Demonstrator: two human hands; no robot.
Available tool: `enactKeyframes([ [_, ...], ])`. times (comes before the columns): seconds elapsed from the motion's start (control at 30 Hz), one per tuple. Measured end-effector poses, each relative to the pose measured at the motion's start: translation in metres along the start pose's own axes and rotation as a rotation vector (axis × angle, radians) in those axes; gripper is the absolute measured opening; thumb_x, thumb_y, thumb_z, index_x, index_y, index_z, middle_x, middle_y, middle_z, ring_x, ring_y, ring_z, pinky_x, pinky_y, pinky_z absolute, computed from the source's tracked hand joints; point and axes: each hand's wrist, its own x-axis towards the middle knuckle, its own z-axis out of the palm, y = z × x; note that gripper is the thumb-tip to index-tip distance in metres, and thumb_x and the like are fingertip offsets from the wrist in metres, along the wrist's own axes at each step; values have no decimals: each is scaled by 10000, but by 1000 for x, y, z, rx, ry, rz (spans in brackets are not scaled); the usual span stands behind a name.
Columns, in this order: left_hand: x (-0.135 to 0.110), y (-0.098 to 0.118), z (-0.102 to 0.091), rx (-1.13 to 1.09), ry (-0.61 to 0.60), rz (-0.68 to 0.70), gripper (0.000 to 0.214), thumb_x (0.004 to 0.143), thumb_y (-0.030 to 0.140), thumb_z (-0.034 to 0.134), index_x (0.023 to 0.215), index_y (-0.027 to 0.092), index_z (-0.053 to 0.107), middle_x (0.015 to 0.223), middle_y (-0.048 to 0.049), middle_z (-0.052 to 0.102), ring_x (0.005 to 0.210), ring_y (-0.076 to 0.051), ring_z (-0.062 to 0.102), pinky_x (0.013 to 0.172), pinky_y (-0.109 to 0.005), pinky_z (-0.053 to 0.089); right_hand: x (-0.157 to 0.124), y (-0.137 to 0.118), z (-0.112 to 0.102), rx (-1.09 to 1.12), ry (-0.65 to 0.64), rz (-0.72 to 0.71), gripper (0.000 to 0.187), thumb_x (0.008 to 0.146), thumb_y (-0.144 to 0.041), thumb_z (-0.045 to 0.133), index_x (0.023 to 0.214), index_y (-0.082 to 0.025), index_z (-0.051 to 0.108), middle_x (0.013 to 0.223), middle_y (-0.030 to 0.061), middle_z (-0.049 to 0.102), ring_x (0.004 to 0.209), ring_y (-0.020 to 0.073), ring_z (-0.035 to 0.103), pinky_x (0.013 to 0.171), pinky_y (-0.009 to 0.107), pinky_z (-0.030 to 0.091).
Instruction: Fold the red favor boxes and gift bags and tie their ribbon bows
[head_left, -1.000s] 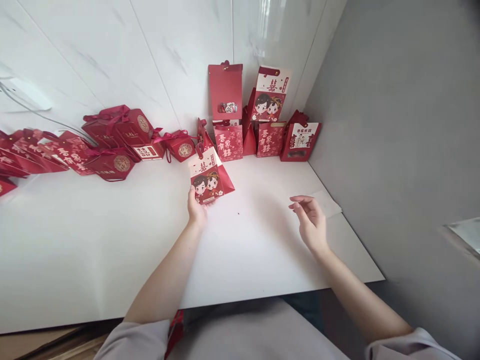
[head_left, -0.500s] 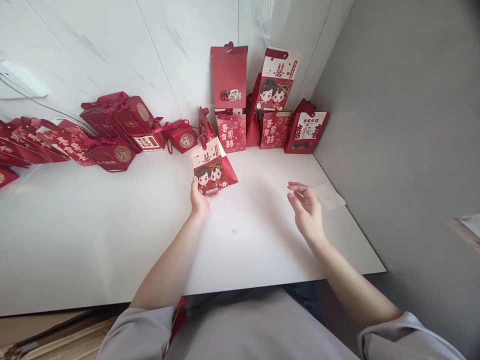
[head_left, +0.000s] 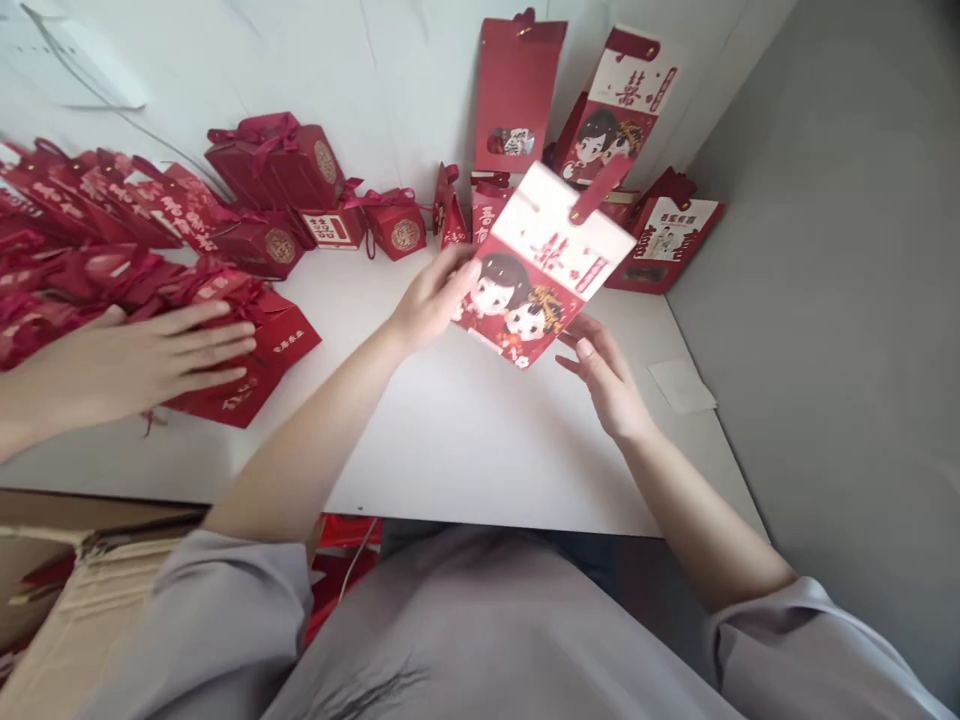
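Note:
A red and white gift box (head_left: 525,275) with a cartoon couple and a dark red strap is held up, tilted, above the table. My left hand (head_left: 435,305) is closed on its left edge, thumb on the front; the fingers behind are mostly hidden. My right hand (head_left: 611,375) is at the box's lower right corner with fingers apart. One fingertip reaches the box's edge; I cannot tell whether it presses there. Behind the held box, similar boxes stand stacked against the wall, among them a plain red box (head_left: 520,95) with a window and another couple box (head_left: 619,110).
From the left, another person's hand (head_left: 172,350) lies flat over a pile of red gift boxes (head_left: 277,345). More ribboned boxes (head_left: 274,165) line the wall. A white paper (head_left: 682,386) lies at the right. A cardboard box (head_left: 82,600) stands below the white table (head_left: 450,450).
My left hand has raised the gift box rightward and closer to me. The box now meets my right hand. Another person's hand and a pile of red boxes have come in at the left.

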Motion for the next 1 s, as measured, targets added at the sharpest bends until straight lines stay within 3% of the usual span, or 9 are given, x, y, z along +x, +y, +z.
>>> enactKeyframes([
  [0.13,33,45,-2,29,-68,-58,226,915,376,659,999,167,667,938,-26,674,1079,-275,678,965,-431,525,8,-18,4,-22,-32,-36,485,913,-600,563,1322,-342,524,1482,37,507,1378,266,475,1089,505,453],
  [0.3,46,52,-10,-21,-5,-172,151,930,322,637,959,174,638,895,-3,658,1061,-282,691,914,-437,565,-7,-11,2,-132,-15,103,511,875,-596,615,1300,-317,573,1450,55,540,1378,282,470,1153,541,362],
  [0.4,46,54,-15,-25,43,-230,173,930,349,640,946,178,622,884,-6,663,1021,-278,705,859,-398,598,-11,-1,-2,-171,129,175,548,877,-604,586,1350,-332,544,1529,42,452,1455,292,367,1200,573,252],
  [0.5,44,68,-14,34,40,-296,206,955,388,592,963,184,625,896,-17,668,1022,-275,704,823,-359,606,-12,-8,9,-230,143,39,555,943,-611,414,1435,-357,462,1615,17,303,1537,288,173,1215,601,158],
  [0.57,43,79,-12,77,0,-308,247,989,406,520,992,185,630,912,-18,668,1027,-265,700,808,-340,600,-21,-26,31,-288,-195,-192,578,981,-603,298,1485,-343,409,1636,21,250,1555,275,75,1222,585,133],
  [0.73,39,92,-17,96,-106,-238,306,1007,424,474,1078,168,625,955,-25,680,984,-239,705,760,-318,590,-84,-63,121,-187,-707,-474,535,773,-665,682,1213,-361,669,1446,-58,557,1418,210,425,1152,331,379],
  [0.83,37,92,-27,133,-68,-266,305,1000,423,479,1082,164,617,1004,-48,686,968,-251,706,713,-328,602,-94,-46,141,35,-1331,-661,273,935,-392,586,1157,-285,704,1378,-13,624,1358,130,497,1102,199,392],
  [0.9,36,93,-35,154,-14,-282,298,994,427,479,1053,166,610,1020,-66,684,966,-264,703,681,-339,611,-70,-21,123,-110,-1050,-306,355,952,-396,552,1253,-236,651,1398,65,605,1322,183,542,1139,306,388],
  [1.0,36,93,-47,156,36,-256,318,988,462,466,1023,175,595,1008,-84,677,928,-270,700,662,-381,624,-4,13,70,-143,-154,104,502,867,-415,611,1335,-242,560,1468,92,516,1385,275,463,1175,504,325],
])
